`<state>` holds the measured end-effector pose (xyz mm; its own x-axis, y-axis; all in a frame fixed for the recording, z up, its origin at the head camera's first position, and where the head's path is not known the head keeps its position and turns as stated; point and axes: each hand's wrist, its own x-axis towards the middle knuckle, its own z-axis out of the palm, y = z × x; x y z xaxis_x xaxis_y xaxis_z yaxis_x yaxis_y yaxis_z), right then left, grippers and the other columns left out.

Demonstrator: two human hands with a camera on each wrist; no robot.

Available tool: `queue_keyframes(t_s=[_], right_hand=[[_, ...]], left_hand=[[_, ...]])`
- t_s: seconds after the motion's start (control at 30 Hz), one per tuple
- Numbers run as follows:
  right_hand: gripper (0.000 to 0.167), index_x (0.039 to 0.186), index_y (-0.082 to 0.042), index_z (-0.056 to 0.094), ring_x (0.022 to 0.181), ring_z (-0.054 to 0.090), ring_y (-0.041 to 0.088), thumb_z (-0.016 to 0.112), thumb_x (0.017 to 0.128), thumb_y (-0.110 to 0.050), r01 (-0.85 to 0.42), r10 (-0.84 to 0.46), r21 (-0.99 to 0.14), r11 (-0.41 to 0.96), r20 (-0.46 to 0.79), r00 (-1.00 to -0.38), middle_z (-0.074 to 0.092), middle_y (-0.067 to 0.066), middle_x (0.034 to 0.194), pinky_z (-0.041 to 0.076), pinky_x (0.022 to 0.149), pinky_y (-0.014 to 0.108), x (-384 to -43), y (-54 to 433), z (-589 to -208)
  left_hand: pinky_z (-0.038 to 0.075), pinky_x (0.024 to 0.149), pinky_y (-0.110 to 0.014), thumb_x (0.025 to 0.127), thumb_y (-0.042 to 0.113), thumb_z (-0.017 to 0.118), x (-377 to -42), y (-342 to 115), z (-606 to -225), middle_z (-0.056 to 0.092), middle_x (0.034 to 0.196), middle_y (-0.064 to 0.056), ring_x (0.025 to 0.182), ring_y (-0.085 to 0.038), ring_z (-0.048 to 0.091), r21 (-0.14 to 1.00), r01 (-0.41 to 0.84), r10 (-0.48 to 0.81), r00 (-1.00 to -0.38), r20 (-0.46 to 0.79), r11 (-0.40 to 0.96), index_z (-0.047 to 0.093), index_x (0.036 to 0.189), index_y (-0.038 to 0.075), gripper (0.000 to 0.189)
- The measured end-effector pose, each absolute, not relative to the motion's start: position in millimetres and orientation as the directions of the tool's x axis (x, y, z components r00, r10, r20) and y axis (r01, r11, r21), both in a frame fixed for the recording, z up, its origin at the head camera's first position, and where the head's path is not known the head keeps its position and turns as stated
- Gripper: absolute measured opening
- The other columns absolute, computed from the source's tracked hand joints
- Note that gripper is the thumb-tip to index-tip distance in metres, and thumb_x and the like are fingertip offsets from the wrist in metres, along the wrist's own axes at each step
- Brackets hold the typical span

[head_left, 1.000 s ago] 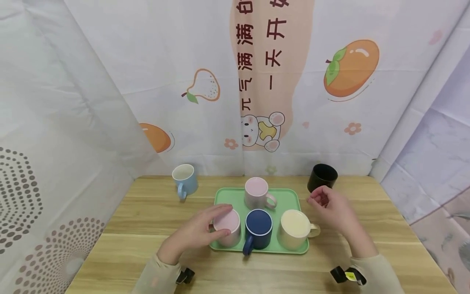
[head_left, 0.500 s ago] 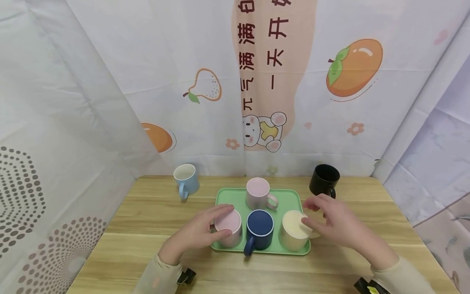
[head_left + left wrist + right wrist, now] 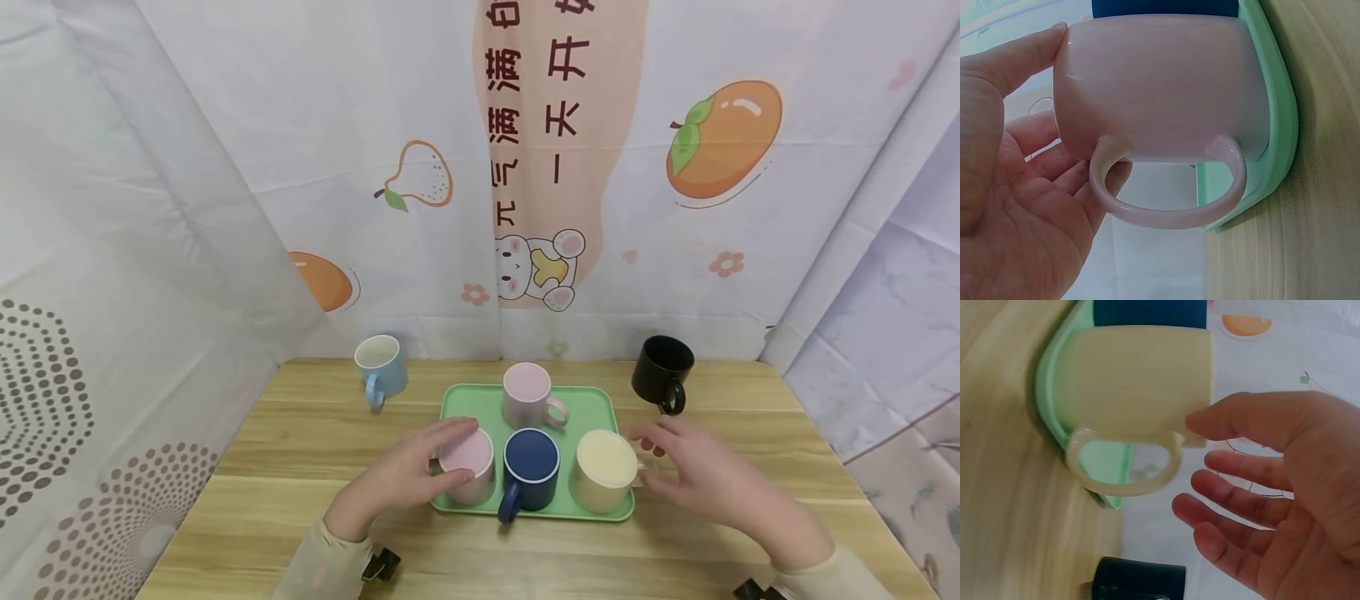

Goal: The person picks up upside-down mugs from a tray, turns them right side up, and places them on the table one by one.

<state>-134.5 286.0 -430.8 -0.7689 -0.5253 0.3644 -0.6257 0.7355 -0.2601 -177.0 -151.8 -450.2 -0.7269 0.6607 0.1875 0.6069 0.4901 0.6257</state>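
My left hand [image 3: 408,467] holds a pink mug [image 3: 467,473] near its rim, with the thumb on one side and the fingers on the other. In the left wrist view that mug's handle [image 3: 1166,222] loops toward the wrist, and the mug stands on the green tray [image 3: 1282,125]. Just right of a cream mug [image 3: 602,473], my right hand [image 3: 701,471] hovers by its handle [image 3: 1125,487] with fingers loosely bent and nothing held. Whether the right thumb touches the cream mug is unclear. Between these two mugs stands a navy mug [image 3: 531,467].
Another pink mug [image 3: 527,396] is at the back of the tray. A light blue mug [image 3: 381,371] stands on the wooden table [image 3: 300,467] at back left, a black mug [image 3: 663,371] at back right. Behind the table hangs a printed curtain [image 3: 420,275].
My right hand has come away from beside the black mug, passed over the cream mug's edge and drawn back right to its handle. The left hand keeps its place on the pink mug.
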Motion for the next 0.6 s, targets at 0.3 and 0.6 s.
queue_keyframes(t_s=[0.3, 0.6], right_hand=[[0.031, 0.081, -0.017, 0.071, 0.07, 0.058, 0.005, 0.092, 0.073, 0.004, -0.627, -0.521, -0.243, 0.74, 0.382, -0.763, 0.06, -0.01, 0.082, 0.054, 0.059, 0.026, -140, 282, -451], [0.044, 0.067, -0.024, 0.057, 0.06, 0.043, 0.005, 0.096, 0.073, -0.003, -0.572, -0.51, -0.092, 0.815, 0.354, -0.784, 0.044, -0.012, 0.073, 0.046, 0.052, 0.027, -139, 276, -456]], left_hand=[[0.053, 0.114, -0.05, 0.103, 0.03, 0.08, -179, -154, -455, 0.059, 0.159, -0.011, 0.143, -0.034, 0.059, 0.638, 0.595, 0.657, -0.732, 0.179, 0.488, 0.057, 0.156, 0.003, 0.063], [0.052, 0.114, -0.05, 0.103, 0.029, 0.08, -177, -153, -453, 0.059, 0.159, -0.011, 0.143, -0.034, 0.059, 0.653, 0.586, 0.655, -0.734, 0.178, 0.479, 0.058, 0.156, 0.005, 0.063]])
